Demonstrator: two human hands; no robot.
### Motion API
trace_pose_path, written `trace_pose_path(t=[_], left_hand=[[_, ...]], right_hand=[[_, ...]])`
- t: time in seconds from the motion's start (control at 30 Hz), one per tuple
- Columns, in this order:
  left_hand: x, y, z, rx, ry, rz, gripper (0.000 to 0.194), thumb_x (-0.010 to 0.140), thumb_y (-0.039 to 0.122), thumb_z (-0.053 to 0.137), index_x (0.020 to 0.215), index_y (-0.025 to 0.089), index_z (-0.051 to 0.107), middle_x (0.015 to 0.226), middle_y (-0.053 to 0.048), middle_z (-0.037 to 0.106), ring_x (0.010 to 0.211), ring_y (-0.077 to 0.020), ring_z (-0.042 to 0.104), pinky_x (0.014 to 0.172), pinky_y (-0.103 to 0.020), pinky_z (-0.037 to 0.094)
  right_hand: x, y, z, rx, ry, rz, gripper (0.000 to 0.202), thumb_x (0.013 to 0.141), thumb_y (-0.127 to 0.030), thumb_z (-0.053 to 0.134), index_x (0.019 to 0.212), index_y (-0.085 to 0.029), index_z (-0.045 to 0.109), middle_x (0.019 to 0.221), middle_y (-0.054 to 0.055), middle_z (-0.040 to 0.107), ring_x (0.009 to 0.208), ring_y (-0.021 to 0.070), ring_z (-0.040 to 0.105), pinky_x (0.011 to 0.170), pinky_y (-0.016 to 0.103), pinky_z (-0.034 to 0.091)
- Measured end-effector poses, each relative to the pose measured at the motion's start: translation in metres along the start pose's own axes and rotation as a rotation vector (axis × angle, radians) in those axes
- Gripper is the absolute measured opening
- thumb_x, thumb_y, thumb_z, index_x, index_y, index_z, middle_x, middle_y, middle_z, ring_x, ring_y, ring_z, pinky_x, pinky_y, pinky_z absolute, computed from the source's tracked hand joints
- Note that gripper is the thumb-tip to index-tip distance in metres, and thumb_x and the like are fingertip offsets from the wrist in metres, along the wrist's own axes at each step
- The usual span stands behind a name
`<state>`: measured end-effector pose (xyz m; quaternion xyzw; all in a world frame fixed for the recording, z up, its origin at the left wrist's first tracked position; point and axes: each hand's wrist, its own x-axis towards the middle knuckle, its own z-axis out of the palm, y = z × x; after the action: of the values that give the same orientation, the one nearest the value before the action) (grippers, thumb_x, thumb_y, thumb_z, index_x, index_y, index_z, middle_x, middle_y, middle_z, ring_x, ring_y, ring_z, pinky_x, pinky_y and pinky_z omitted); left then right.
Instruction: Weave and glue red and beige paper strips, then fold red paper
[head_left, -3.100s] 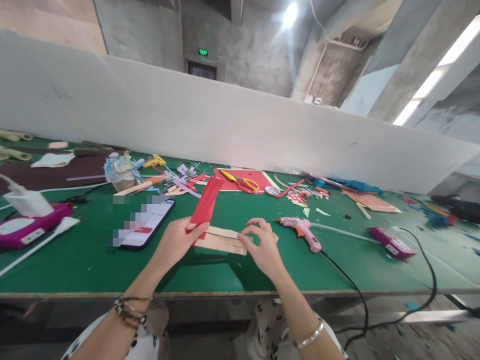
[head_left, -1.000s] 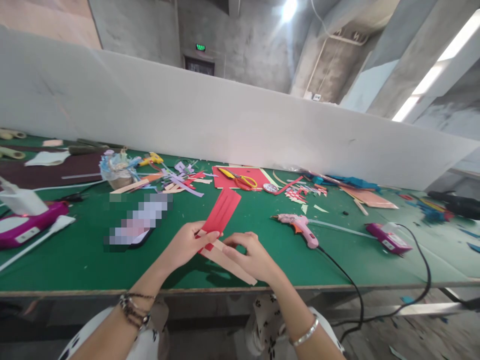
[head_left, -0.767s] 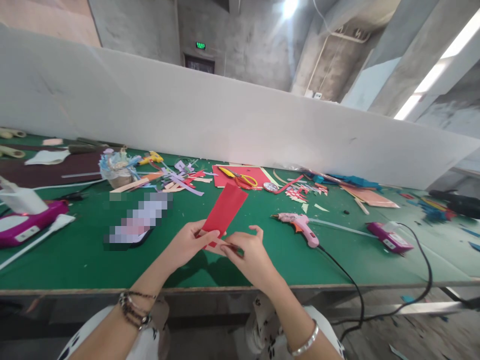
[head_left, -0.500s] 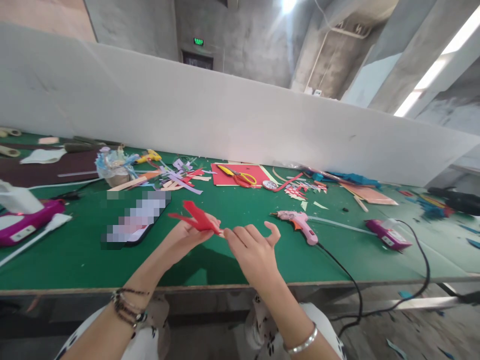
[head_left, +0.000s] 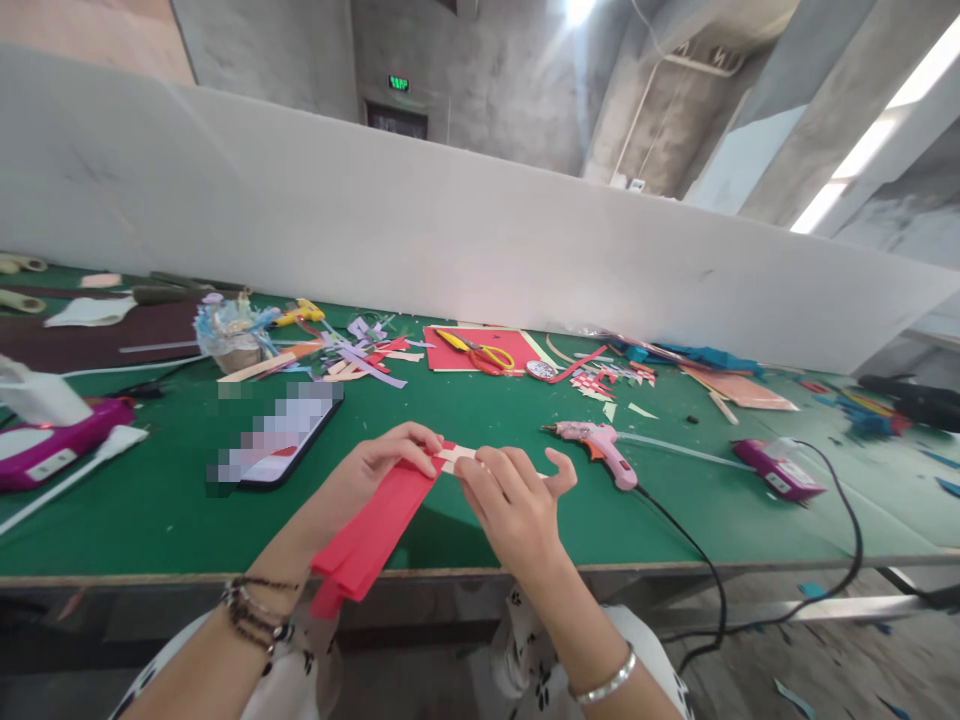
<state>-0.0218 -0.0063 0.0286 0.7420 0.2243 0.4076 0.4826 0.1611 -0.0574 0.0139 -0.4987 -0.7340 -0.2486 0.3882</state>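
Note:
My left hand (head_left: 391, 462) pinches a bundle of red paper strips (head_left: 379, 530) near its upper end. The strips hang down towards me, past the table's front edge. Between my hands the red meets pale cream paper strips (head_left: 463, 454) in a small checked patch. My right hand (head_left: 516, 505) grips the cream strips, its little finger held out. Right of that hand lies a pink glue gun (head_left: 600, 445) with an orange trigger. To the left, a phone (head_left: 300, 435) with a blurred screen rests on the green table (head_left: 202, 540).
Scissors (head_left: 480, 350) with yellow and red handles lie on red paper (head_left: 442, 352) at the back. Paper scraps (head_left: 596, 380) are scattered nearby. Purple boxes (head_left: 780, 470) stand at either side, the right one by a black cable. A white partition (head_left: 450, 240) closes off the back.
The red strips have swung from pointing up and away over my left hand to hanging down towards me. The checked patch and cream strips now show between my hands.

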Motion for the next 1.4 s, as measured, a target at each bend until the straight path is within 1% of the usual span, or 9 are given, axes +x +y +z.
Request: trace_pose_path(t=[0.1,0.23,0.37,0.6,0.7,1.0,1.17,1.3,1.4], left_hand=[[0.000,0.003,0.000,0.001,0.004,-0.003,0.014,0.068,0.032,0.070,0.074,0.020,0.067,0.096,-0.008,0.055,0.105,-0.0276,0.051,0.093,-0.041,0.039],[-0.001,-0.001,0.001,-0.010,0.043,-0.004,0.016,0.067,0.034,0.070,0.072,0.020,0.064,0.098,-0.007,0.055,0.106,-0.0264,0.050,0.093,-0.039,0.039],[0.001,-0.006,0.002,-0.036,0.061,-0.010,0.018,0.068,0.030,0.069,0.063,0.018,0.057,0.100,-0.006,0.057,0.115,-0.0259,0.045,0.096,-0.038,0.036],[0.001,-0.007,0.004,-0.034,0.115,-0.061,0.020,0.068,0.030,0.068,0.078,0.018,0.056,0.104,-0.009,0.058,0.116,-0.0268,0.045,0.094,-0.038,0.038],[0.001,-0.009,0.003,-0.035,0.116,-0.062,0.017,0.069,0.029,0.067,0.076,0.018,0.056,0.106,-0.009,0.058,0.116,-0.0262,0.045,0.093,-0.036,0.039],[0.001,-0.008,0.001,-0.004,0.106,-0.081,0.012,0.074,0.027,0.062,0.077,0.018,0.056,0.103,-0.006,0.055,0.094,-0.0172,0.055,0.084,-0.028,0.044],[0.004,-0.008,0.001,0.056,0.106,-0.094,0.014,0.070,0.028,0.063,0.076,0.018,0.057,0.088,-0.005,0.058,0.084,-0.0168,0.055,0.074,-0.025,0.045],[0.005,-0.002,0.004,0.104,0.159,-0.240,0.015,0.066,0.029,0.062,0.066,0.016,0.055,0.066,0.001,0.054,0.062,-0.0121,0.049,0.056,-0.021,0.042],[0.005,-0.003,0.005,0.081,0.237,-0.282,0.021,0.069,0.036,0.060,0.068,0.015,0.056,0.062,0.003,0.053,0.058,-0.0106,0.047,0.054,-0.020,0.040]], right_hand=[[-0.001,0.000,-0.001,-0.001,-0.007,-0.010,0.017,0.087,-0.019,0.045,0.080,-0.029,0.056,0.075,-0.007,0.063,0.072,0.0088,0.057,0.093,0.035,0.008],[-0.001,0.000,-0.002,-0.076,0.085,-0.073,0.018,0.086,-0.017,0.045,0.080,-0.030,0.056,0.073,-0.008,0.064,0.069,0.0084,0.057,0.094,0.036,0.008],[-0.002,-0.001,-0.003,-0.046,0.100,-0.090,0.020,0.085,-0.015,0.045,0.083,-0.031,0.057,0.076,-0.008,0.064,0.071,0.0088,0.058,0.092,0.036,0.009],[-0.004,0.001,-0.002,-0.001,0.080,-0.078,0.024,0.086,-0.014,0.042,0.085,-0.033,0.058,0.075,-0.008,0.063,0.071,0.0083,0.058,0.091,0.034,0.010],[-0.004,0.002,-0.002,-0.006,0.078,-0.093,0.024,0.086,-0.014,0.043,0.086,-0.033,0.058,0.075,-0.009,0.063,0.071,0.0079,0.058,0.091,0.034,0.010],[-0.001,0.002,-0.001,0.011,0.088,-0.086,0.021,0.086,-0.012,0.044,0.083,-0.028,0.058,0.078,-0.007,0.064,0.073,0.0077,0.058,0.093,0.034,0.009],[0.001,0.003,0.004,0.196,-0.028,0.022,0.018,0.088,-0.021,0.045,0.080,-0.028,0.060,0.075,-0.006,0.062,0.071,0.0080,0.056,0.092,0.034,0.011],[0.003,0.003,0.008,0.469,-0.275,0.166,0.018,0.087,-0.029,0.046,0.075,-0.025,0.060,0.074,-0.005,0.061,0.074,0.0092,0.056,0.091,0.033,0.015],[0.004,0.001,0.009,0.601,-0.433,0.297,0.024,0.086,-0.030,0.045,0.067,-0.020,0.056,0.067,-0.005,0.058,0.069,0.0094,0.054,0.088,0.032,0.020]])
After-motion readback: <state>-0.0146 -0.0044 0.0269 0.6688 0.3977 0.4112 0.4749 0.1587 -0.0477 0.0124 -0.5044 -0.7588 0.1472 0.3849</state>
